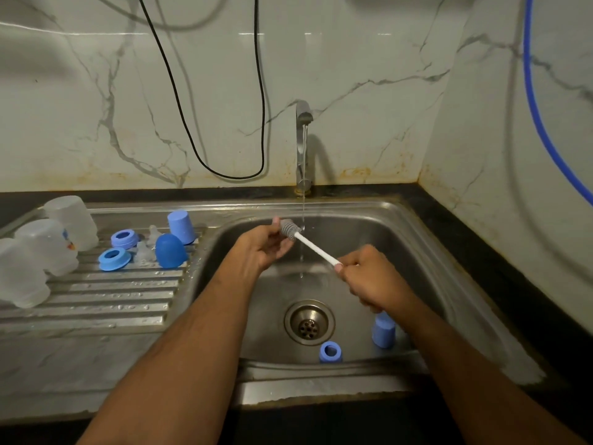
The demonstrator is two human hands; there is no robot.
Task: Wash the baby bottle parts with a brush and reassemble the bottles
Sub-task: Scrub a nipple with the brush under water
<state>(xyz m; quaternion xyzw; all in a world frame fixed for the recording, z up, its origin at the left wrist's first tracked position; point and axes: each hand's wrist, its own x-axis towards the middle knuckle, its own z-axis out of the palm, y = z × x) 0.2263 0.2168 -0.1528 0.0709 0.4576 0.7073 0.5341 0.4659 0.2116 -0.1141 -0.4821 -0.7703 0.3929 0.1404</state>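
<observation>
Both of my hands are over the steel sink basin [426, 252], working a small brush [305, 240] close to the thin stream of water [303, 200] falling from the tap [303, 146]. My right hand [369, 277] is clenched around the lower end of the brush's white handle, thumb and fingers curled tight on it. The handle slants up and to the left, and its grey bristle head sits at the fingertips of my left hand [269, 248], whose fingers curl around that head; whether something small and clear is also held there I cannot tell. The stream drops just to the right of the bristle head and crosses in front of the handle.

Down in the basin, near the drain [308, 322], two blue pieces lie: a blue ring [330, 351] near the front wall and a blue cap [383, 330] just under my right wrist.

On the ribbed draining board [106, 303] to the left stand three frosted bottle bodies [45, 245], mouth down, close together at the far left. Just to their right are two blue collars [115, 258], one behind the other, then a pair of clear teats [146, 248], a dark blue dome cap [170, 250] and a lighter blue cup-shaped cap [181, 226] behind it. Droplets of water lie on the ridges.

A black cable [224, 170] loops down the marble-patterned wall behind, and a blue hose [542, 123] runs down the right-hand wall.
</observation>
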